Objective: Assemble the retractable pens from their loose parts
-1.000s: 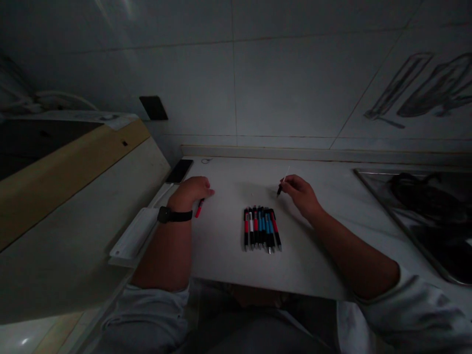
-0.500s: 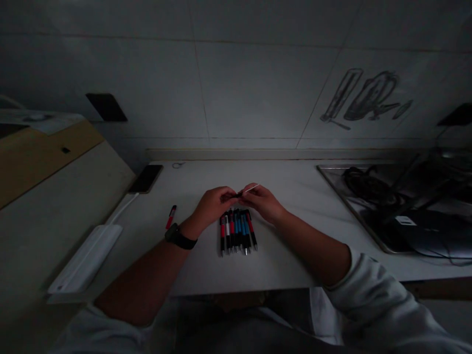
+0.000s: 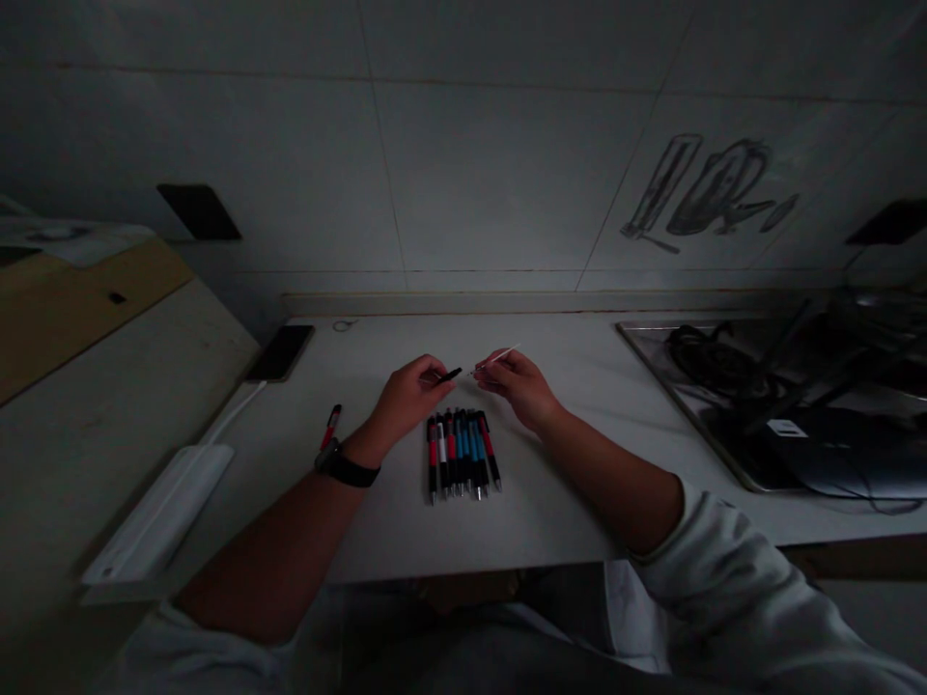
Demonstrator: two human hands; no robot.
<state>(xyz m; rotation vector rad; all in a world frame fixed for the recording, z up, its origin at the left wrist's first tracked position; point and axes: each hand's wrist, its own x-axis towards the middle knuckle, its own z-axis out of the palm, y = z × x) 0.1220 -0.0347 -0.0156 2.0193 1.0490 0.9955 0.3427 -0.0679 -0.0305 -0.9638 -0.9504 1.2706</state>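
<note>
My left hand (image 3: 414,391) is closed on a black pen barrel part (image 3: 450,375), whose end points right. A thin white pen refill (image 3: 507,352) is pinched in my right hand (image 3: 522,384), its tip toward the black part with a small gap between them. Just below my hands lies a row of several pens (image 3: 463,454) in red, white and blue with black grips, points toward me. Beyond my left wrist, a red and black pen piece (image 3: 331,425) rests on the counter, partly hidden by the watch.
On the left are a phone (image 3: 282,352) and a white power strip (image 3: 163,516) with a cable. A small ring (image 3: 345,326) lies near the wall. To the right, a metal-edged stove (image 3: 685,415) carries a dark laptop-like slab (image 3: 840,449) and cables.
My hands have moved apart, opening a gap between the black barrel part and the refill, which were together before. The row of pens stays in place.
</note>
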